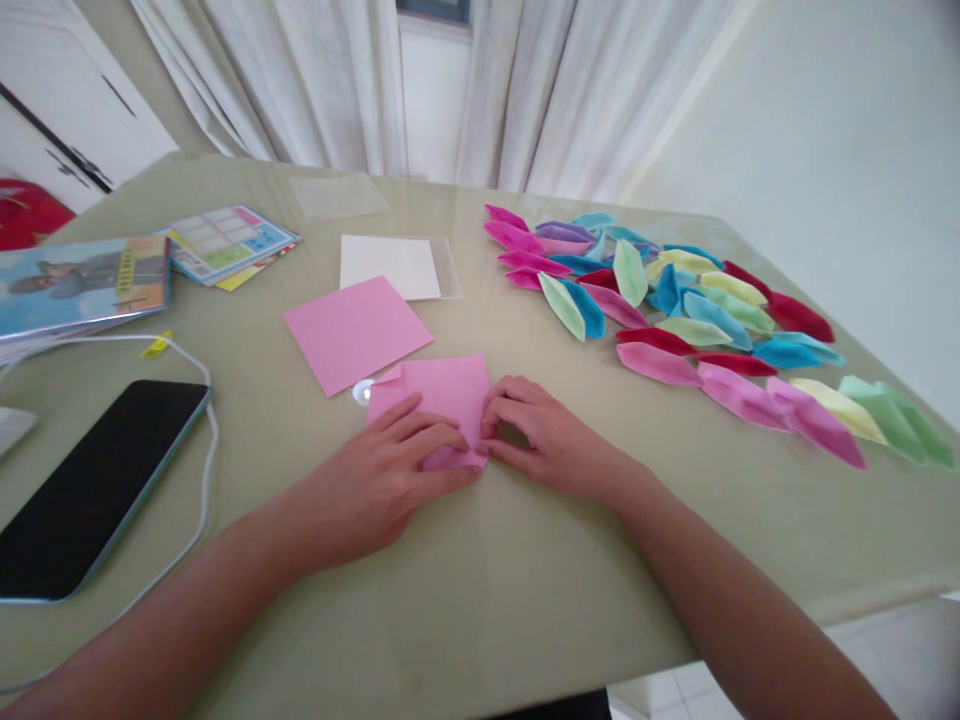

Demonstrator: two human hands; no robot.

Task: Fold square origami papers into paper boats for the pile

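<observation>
Sheet (454,378): no clear long axis | our right fingers (511,410): pinched on its near-right corner | our left fingers (435,438): spread across it

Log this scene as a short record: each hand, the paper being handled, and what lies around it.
Left hand: left hand laid over the pink sheet
Right hand: right hand at its near right corner; firmness of grip unclear
Handled sheet: pink, far left corner folded over
Beyond it: flat pink paper, then white paper
Right side: many colorful folded paper pieces
Left side: dark-screened phone, white cable
</observation>
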